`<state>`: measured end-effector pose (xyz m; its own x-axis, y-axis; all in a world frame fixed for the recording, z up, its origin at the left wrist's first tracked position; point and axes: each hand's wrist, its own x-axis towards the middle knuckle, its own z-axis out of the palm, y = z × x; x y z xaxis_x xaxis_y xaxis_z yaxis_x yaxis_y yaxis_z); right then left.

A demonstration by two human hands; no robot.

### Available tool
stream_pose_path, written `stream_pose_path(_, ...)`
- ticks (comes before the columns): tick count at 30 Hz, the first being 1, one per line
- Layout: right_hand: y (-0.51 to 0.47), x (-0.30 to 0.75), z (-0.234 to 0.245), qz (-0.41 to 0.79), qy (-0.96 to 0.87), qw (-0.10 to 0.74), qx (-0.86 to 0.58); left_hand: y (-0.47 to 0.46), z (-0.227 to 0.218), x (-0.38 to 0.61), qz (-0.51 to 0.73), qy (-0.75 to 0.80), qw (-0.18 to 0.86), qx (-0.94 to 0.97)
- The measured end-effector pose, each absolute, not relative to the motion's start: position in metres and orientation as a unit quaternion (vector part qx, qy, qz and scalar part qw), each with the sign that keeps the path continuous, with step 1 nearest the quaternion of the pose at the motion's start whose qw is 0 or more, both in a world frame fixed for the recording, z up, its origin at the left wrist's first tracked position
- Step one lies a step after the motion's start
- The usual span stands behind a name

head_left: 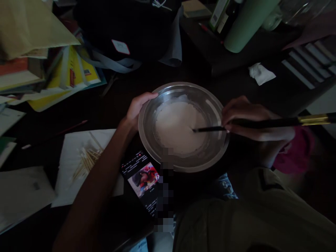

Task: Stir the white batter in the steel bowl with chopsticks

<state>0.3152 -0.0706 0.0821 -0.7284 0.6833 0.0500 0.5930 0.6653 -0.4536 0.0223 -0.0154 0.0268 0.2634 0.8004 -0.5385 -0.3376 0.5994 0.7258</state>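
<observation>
A round metal basin (145, 140) is in the middle of the view, partly filled with a pale, cloudy liquid (175, 126). At the basin's left side, my left hand (138, 106) grips the rim with the thumb on top; its other fingers are hidden behind the wall. My right hand (244, 113), over the right rim, is closed around black chopsticks (278, 121) with a gold band near the thick end. Their tips dip into the liquid near its centre. I cannot make out clearly whether one or two sticks are held.
A lit phone (141, 182) lies below the basin. Cotton swabs (88, 159) rest on white paper (67, 182) beside my left forearm. Books and papers (60, 77) pile up at left, a black bag (126, 28) behind. A green bottle (246, 28) and crumpled tissue (261, 74) are at right.
</observation>
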Motion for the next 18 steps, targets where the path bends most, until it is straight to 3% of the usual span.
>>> stream_pose_path(4,-0.072,0.301,0.073,0.228,-0.940,0.097,-0.236,-0.015,0.023,0.021,0.378,0.477,0.759,0.232)
stream_pose_path(10,-0.076,0.300,0.068,0.150,-0.870,0.131,-0.452,-0.015,0.028,0.023,0.366,0.495,0.755,0.228)
stream_pose_path(15,-0.072,0.317,0.081,0.225,-0.930,0.073,-0.281,-0.014,0.028,0.023,0.365,0.495,0.757,0.223)
stream_pose_path(18,-0.076,0.301,0.069,0.230,-0.932,0.105,-0.260,-0.013,0.027,0.023,0.363,0.491,0.760,0.220)
